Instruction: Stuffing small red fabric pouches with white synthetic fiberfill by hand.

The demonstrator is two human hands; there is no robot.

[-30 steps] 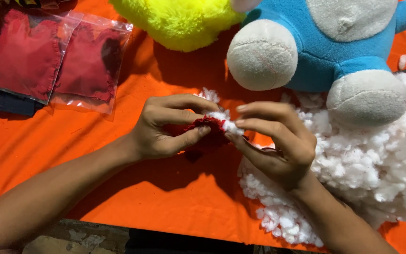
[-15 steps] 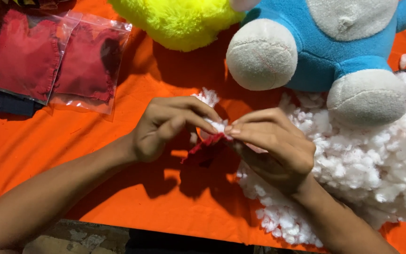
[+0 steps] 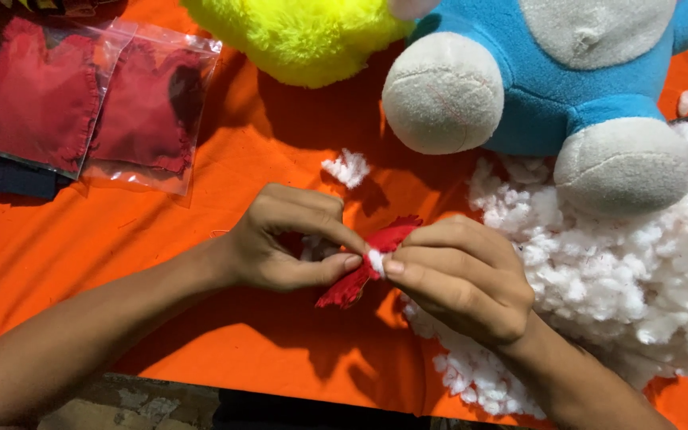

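My left hand and my right hand meet over the orange cloth, both pinching a small red fabric piece. A tuft of white stuffing shows between the fingertips at the piece's open edge. The red piece hangs down and to the left below my fingers. A big pile of white stuffing lies directly right of my right hand, partly under it.
A blue and grey plush toy sits at the top right beside a yellow plush. Two clear bags with red fabric pieces lie at the top left. A loose stuffing tuft lies above my hands. The table edge runs along the bottom.
Both hands shifted slightly down and turned the red piece; its red tail now hangs lower left, with a small white tuft pinched between the fingertips.
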